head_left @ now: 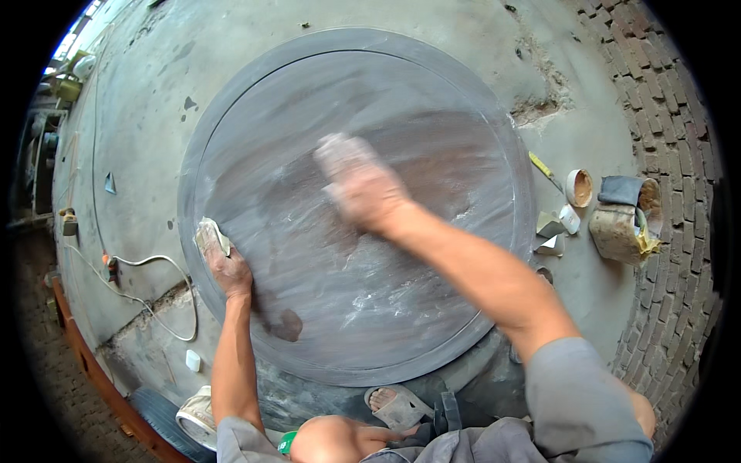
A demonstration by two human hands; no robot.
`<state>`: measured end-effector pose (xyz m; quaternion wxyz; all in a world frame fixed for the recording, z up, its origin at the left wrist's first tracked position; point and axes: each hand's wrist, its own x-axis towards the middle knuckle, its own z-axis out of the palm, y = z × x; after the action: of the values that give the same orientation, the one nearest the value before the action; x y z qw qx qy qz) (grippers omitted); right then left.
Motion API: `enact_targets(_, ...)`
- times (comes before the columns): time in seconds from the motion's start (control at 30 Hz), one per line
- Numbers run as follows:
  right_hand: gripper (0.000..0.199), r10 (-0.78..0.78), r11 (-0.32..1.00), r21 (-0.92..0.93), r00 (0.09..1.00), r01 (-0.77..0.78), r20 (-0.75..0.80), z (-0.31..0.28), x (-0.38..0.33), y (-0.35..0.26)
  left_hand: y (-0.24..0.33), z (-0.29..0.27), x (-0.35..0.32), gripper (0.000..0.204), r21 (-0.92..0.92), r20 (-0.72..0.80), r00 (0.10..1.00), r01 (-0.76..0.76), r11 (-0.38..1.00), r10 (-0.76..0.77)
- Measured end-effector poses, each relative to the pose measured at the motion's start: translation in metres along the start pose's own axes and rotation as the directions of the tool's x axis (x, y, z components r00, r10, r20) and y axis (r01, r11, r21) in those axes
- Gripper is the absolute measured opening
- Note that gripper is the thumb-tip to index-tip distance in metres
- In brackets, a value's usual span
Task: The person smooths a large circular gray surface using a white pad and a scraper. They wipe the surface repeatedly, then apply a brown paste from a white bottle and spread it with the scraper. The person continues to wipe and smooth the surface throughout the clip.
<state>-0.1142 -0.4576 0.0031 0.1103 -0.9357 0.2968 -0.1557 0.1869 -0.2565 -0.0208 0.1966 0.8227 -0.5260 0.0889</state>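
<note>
1. While one disc (309, 247) lies underneath, the left hand (228, 268), half-curled, holds one pale sheet (225, 244) near its rim.
2. Right hand (363, 181): flattish, blurred; any hold, cannot tell.
3. One knife (546, 170) lies rightward of both.

A cracked grey-green concrete floor (139, 224) meets rough grey-brown brickwork (670, 154) on its right; a long rust-orange beam (93, 364) borders the floor's lower left, and bright whitish light (68, 42) shows past its upper left.
</note>
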Motion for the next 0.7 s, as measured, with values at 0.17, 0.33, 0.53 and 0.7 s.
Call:
enact_targets(0.17, 0.069, 0.502, 0.818, -0.215, 0.845, -0.533, -0.183, -0.076, -0.093, 0.153, 0.011, 0.007, 0.006, 0.055, -0.032, -0.013, 0.999, 0.033, 0.999, -0.034)
enact_targets(0.33, 0.073, 0.407, 0.873, -0.252, 0.908, -0.419, -0.098, -0.034, -0.024, 0.038, 0.014, 0.003, 0.006, 0.057, -0.038, -0.024, 0.997, 0.071, 0.997, -0.072)
enact_targets(0.53, 0.063, -0.175, 0.978, 0.141, 0.971, 0.152, 0.164, 0.031, 0.028, -0.105, 0.02, 0.006, 0.003, 0.048, -0.118, -0.155, 0.982, 0.094, 0.989, -0.112)
enact_targets(0.7, 0.059, -0.009, 0.513, 0.84, 0.977, -0.177, 0.212, -0.024, -0.037, -0.118, 0.022, -0.008, 0.001, 0.026, -0.153, -0.229, 0.971, -0.107, 0.982, 0.07)
